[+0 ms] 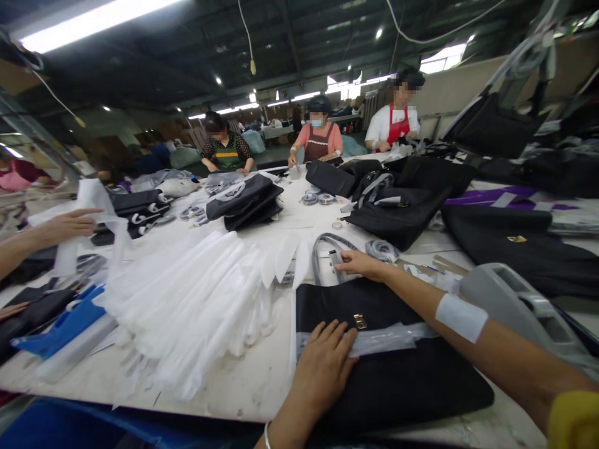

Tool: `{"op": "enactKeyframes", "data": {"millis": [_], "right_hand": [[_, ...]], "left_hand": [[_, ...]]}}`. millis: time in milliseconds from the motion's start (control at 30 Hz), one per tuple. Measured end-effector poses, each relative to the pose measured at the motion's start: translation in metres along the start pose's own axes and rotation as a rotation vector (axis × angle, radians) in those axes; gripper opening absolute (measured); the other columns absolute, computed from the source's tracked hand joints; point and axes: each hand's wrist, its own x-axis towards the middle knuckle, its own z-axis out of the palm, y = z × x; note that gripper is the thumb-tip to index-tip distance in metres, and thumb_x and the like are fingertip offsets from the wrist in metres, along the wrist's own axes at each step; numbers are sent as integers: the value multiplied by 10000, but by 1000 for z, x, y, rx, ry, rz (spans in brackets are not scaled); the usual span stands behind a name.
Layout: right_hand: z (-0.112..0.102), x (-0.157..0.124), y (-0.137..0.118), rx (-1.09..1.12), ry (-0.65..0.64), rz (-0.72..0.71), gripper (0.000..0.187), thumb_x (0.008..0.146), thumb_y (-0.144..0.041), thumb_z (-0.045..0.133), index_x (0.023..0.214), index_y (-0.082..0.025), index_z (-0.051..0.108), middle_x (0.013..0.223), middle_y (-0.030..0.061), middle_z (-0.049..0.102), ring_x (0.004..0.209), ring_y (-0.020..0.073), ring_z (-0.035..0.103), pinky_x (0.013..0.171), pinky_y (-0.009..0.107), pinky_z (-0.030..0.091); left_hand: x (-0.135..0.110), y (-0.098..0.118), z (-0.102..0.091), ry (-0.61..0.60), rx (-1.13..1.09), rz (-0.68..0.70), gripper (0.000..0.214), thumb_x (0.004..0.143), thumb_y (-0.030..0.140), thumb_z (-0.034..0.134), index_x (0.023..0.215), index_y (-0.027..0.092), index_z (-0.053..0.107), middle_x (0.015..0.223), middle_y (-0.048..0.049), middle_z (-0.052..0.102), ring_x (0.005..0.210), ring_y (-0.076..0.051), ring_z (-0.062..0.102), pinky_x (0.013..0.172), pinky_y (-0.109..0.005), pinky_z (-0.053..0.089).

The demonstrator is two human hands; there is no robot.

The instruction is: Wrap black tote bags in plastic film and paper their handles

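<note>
A black handbag (412, 380) lies flat on the worktable in front of me, a gold clasp (360, 321) on its flap. Across its front runs a strip of clear plastic film (388, 338). My left hand (325, 365) rests on the bag with fingers stretched out, touching the left end of the film. At the bag's top edge, my right hand (360, 265) pinches a grey-wrapped strap end (335, 262) between thumb and fingers. Beside it, the grey-wrapped handle (318, 259) arches up from the bag.
White foam sheets (187, 312) spread to the left, where another person's hand (65, 229) lifts thin white sheeting. Black bags (397, 212) pile up behind. A grey plastic tape dispenser (519, 312) stands at right. Several co-workers (318, 137) are across the table.
</note>
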Motion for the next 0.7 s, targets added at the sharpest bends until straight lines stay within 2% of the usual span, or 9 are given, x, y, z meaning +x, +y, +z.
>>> {"op": "enactKeyframes", "data": {"millis": [133, 233, 300, 400, 467, 567, 633, 700], "right_hand": [[5, -38, -6, 68, -94, -147, 471, 775, -410, 702, 1156, -153, 600, 1085, 112, 730, 1053, 227, 670, 960, 361, 490], [9, -67, -5, -39, -138, -310, 522, 784, -403, 708, 1227, -141, 620, 1201, 129, 695, 1146, 255, 629, 1044, 396, 438], [12, -83, -3, -117, -161, -372, 467, 805, -398, 697, 1204, -157, 667, 1221, 111, 690, 1163, 254, 618, 1065, 394, 423], [16, -97, 7, -186, -183, -435, 291, 852, -341, 649, 1068, -171, 745, 1129, 96, 722, 1081, 232, 654, 1012, 372, 466], [19, -101, 16, -264, -126, -482, 210, 853, -287, 647, 991, -190, 772, 1163, 100, 706, 1101, 232, 638, 1008, 379, 466], [22, -102, 30, -361, 15, -518, 177, 828, -246, 685, 973, -226, 784, 1255, 99, 654, 1195, 249, 569, 1054, 418, 420], [23, -103, 36, -352, 71, -517, 165, 822, -251, 696, 958, -231, 786, 1242, 99, 641, 1192, 249, 562, 1046, 422, 425], [23, -106, 38, -270, 57, -500, 156, 831, -274, 680, 937, -220, 780, 1200, 99, 640, 1118, 232, 602, 975, 387, 484]], "left_hand": [[1, 0, -2, 4, -52, -9, 468, 977, 425, 487, 1421, 274, 473, 1424, -42, 565, 1330, -229, 503, 1152, -470, 383], [3, -1, -10, 7, -134, -51, 426, 987, 423, 467, 1366, 240, 535, 1374, -54, 607, 1277, -217, 553, 1139, -451, 400], [5, -1, -16, 14, -181, -76, 391, 1001, 407, 438, 1321, 228, 573, 1333, -52, 637, 1236, -202, 583, 1121, -428, 417], [7, 0, -22, 10, -195, -59, 369, 1010, 401, 420, 1280, 227, 602, 1288, -49, 663, 1200, -196, 601, 1100, -420, 426], [7, 3, -23, -7, -172, -22, 358, 1005, 407, 435, 1267, 242, 613, 1269, -44, 671, 1176, -199, 609, 1085, -428, 429], [6, 6, -22, -19, -141, 27, 334, 1001, 402, 452, 1248, 263, 628, 1241, -33, 684, 1142, -197, 621, 1046, -426, 446], [5, 7, -20, -11, -129, 48, 330, 1003, 398, 452, 1244, 264, 633, 1230, -37, 689, 1129, -199, 626, 1022, -419, 455], [5, 7, -18, 1, -118, 60, 334, 1005, 397, 447, 1245, 258, 633, 1228, -45, 689, 1119, -202, 628, 1003, -413, 462]]}}
